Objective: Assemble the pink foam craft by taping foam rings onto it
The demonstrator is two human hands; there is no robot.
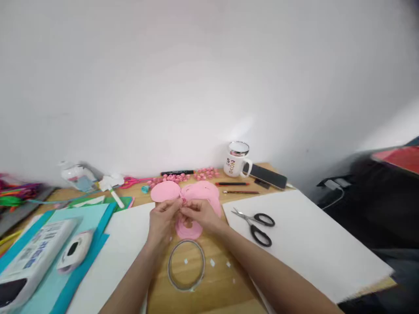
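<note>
My left hand (163,218) and my right hand (203,214) meet over the middle of the table, fingertips pinched together on a small pink rolled paper piece (183,201). Its exact shape is partly covered by my fingers. Right behind and below my hands are large rounded pink paper shapes (165,192), some lapping over each other. Several small crumpled pink pieces (176,178) lie in a row farther back. Closer to me, a roll of tape (169,266) rests flat on the wood, with small white scraps (212,262) inside and beside its ring.
Black-handled scissors (257,224) lie partly open on white paper (304,244) at right. Behind stand a white mug (234,163) and a dark phone (270,176), with pencils (240,192) in front. At left are blue folders (94,244), a white device (77,250) and a glue gun (78,176).
</note>
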